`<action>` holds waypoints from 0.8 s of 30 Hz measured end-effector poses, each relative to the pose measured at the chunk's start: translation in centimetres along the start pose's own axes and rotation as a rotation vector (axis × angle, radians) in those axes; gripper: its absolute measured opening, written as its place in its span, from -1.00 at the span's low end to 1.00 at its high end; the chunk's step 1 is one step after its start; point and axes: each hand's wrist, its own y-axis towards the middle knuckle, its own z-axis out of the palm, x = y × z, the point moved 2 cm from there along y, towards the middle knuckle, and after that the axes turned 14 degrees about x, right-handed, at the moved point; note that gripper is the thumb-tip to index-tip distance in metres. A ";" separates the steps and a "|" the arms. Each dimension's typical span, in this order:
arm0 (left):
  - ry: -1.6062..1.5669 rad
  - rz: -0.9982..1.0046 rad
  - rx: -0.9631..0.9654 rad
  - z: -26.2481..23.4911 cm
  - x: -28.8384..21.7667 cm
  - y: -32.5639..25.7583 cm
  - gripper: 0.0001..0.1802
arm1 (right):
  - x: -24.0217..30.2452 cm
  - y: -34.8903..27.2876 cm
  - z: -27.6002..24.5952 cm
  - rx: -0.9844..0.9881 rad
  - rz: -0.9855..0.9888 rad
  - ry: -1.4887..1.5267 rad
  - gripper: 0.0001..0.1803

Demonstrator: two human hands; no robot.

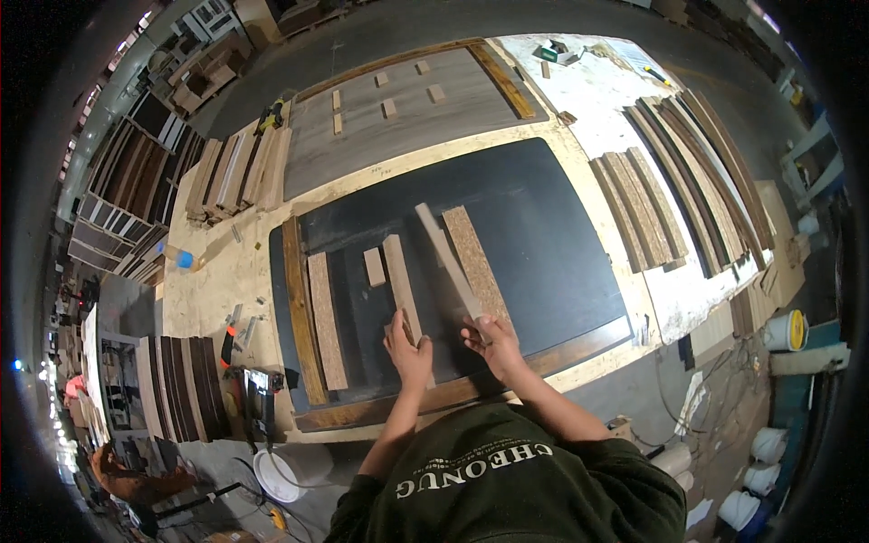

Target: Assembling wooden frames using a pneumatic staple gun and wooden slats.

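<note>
A dark flat panel (552, 217) lies before me with wooden pieces on it. My right hand (498, 348) is closed on the near end of a pale wooden strip (445, 253), which slants up and to the left, its edges slightly blurred. Beside it lies a wider chipboard strip (475, 258). My left hand (410, 355) has fingers and thumb on either side of another pale wooden strip (399, 276), near its lower end. Left of that sit a short wooden block (374, 268) and a second chipboard strip (327, 317). Brown-stained wood strips (303, 317) edge the panel's left and near sides.
Farther off, a grey panel (344, 167) carries several small blocks. Stacks of strips stand right (638, 208) and left (240, 172). An orange-and-black tool (228, 339) and a bottle (176, 256) lie left. A white bucket (276, 475) stands below the table.
</note>
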 end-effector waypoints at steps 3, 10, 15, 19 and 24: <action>0.016 0.019 -0.009 -0.2 -0.5 -0.1 -0.21 | 0.4 -0.2 -0.4 -0.087 -0.073 -0.025 -0.74; 0.032 0.014 -0.017 0.2 -0.1 0.1 -0.22 | 1.3 0.5 -5.6 -0.357 -0.378 -0.503 -0.61; 0.147 -0.089 -0.007 0.7 -0.9 0.7 -0.24 | 5.6 -1.9 -4.6 -0.393 -0.431 -1.267 -0.45; 0.360 -0.116 0.038 0.4 -1.4 1.5 -0.32 | 6.2 -3.2 -4.0 -0.322 -0.369 -1.549 -0.39; 0.409 0.021 0.041 -0.7 -0.3 1.3 -0.42 | 4.1 -3.4 -3.3 -0.153 -0.421 -1.707 -0.38</action>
